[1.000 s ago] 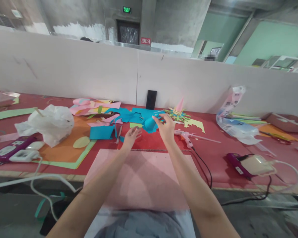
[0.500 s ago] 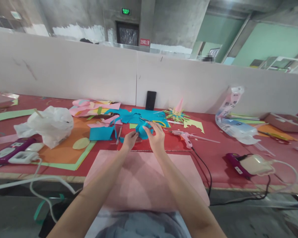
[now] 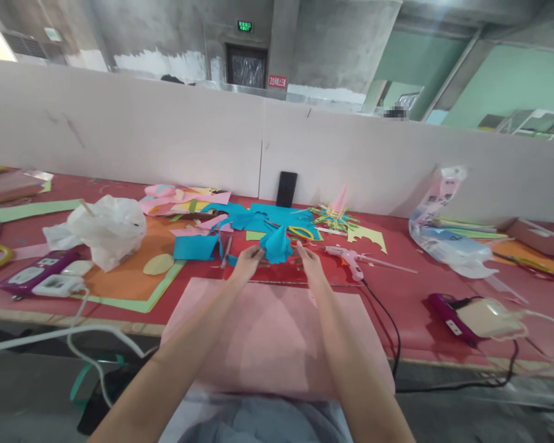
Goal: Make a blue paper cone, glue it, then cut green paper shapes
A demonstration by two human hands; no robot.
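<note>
A small blue paper cone [image 3: 276, 247] with a wavy brim stands point up over the red board [image 3: 284, 275]. My left hand [image 3: 249, 261] pinches its brim at the left side. On the other side my right hand [image 3: 310, 259] is held with fingers stretched out, a small gap from the brim. Just behind the cone lie yellow-handled scissors [image 3: 301, 233] on blue paper sheets [image 3: 258, 215]. To the right of my right hand rests a pink glue gun [image 3: 351, 259]. Farther back is a pink paper cone [image 3: 338, 202] with a fringed yellow-green base.
A black phone [image 3: 286, 189] leans against the white partition [image 3: 189, 135]. Left are a crumpled white plastic bag [image 3: 108, 231], orange paper [image 3: 120, 277] and a purple power strip [image 3: 39, 274]. Another power strip [image 3: 452, 320] and a clear package [image 3: 457, 243] lie right. A pink mat [image 3: 277, 332] covers the front edge.
My right hand has let go of the blue cone and moved right. The cone now shows its point upward, with my left hand still on it. The view has shifted slightly left.
</note>
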